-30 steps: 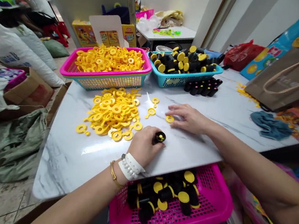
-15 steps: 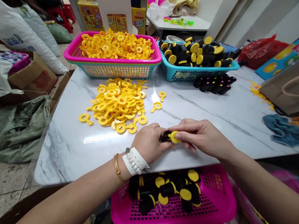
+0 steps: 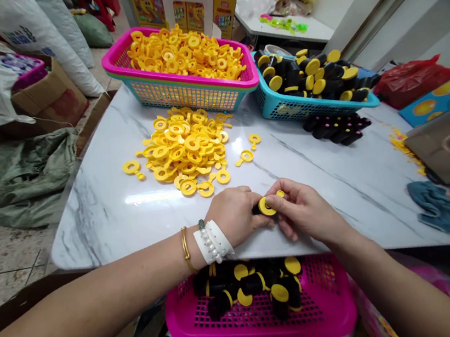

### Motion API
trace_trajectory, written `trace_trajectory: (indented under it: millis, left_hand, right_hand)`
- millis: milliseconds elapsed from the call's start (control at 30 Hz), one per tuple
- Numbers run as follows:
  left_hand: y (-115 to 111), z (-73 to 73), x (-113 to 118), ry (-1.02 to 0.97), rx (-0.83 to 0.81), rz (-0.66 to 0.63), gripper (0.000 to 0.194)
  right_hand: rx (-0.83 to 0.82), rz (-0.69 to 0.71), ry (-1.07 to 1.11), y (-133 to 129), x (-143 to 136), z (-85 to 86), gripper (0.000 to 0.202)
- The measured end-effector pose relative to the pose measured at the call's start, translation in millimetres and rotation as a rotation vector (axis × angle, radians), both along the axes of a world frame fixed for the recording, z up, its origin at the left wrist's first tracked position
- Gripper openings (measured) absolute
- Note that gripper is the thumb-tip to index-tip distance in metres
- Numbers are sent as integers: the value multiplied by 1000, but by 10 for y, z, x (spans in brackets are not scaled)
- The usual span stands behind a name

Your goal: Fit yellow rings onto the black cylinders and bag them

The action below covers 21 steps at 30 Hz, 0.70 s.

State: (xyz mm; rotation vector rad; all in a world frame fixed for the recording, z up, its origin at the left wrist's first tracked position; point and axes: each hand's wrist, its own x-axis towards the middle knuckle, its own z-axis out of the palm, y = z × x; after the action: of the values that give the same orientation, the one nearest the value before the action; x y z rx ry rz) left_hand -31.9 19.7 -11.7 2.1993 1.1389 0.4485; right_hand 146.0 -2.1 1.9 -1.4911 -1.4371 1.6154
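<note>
My left hand point(image 3: 235, 215) is closed around a small black bottle point(image 3: 257, 209), which it mostly hides. Against the bottle's open end lies a yellow ring cap point(image 3: 266, 207), pinched between the thumb and fingers of my right hand point(image 3: 305, 209). The cap's small round lid point(image 3: 280, 194) sticks out at the upper right beside my right thumb. Whether the ring is seated on the bottle I cannot tell. Beyond my hands is a heap of similar yellow ring caps point(image 3: 186, 146) on the marbled table point(image 3: 292, 173).
A pink-rimmed basket point(image 3: 182, 94) full of yellow caps stands at the back. Right of it, a blue basket point(image 3: 316, 105) holds black bottles with yellow lids, near a cluster of black pieces point(image 3: 338, 128). Below the table edge, a pink basket point(image 3: 263, 332) contains more lidded bottles.
The yellow cap has turned: its ring now faces the bottle's end and its small lid points up and right. The view has shifted slightly, moving the table's things right.
</note>
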Motion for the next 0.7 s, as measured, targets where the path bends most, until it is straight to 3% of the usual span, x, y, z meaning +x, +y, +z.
trace_trajectory:
  millis: [167, 333, 500, 567, 700]
  left_hand:
    - [-17, -2, 10, 29, 44, 12, 27]
    - [-41, -16, 27, 66, 64, 27, 27]
    - [-30, 1, 12, 26, 68, 29, 29]
    - [0, 47, -22, -73, -86, 19, 32]
    - [84, 139, -82, -286, -583, 5, 39]
  right_hand:
    - [98, -59, -58, -42, -30, 12, 27]
    - [224, -16, -269, 10, -43, 95, 25]
    - [190, -9, -236, 9, -24, 68, 30]
    - [161, -22, -195, 2, -22, 46, 31]
    - [60, -10, -106, -7, -42, 9, 29]
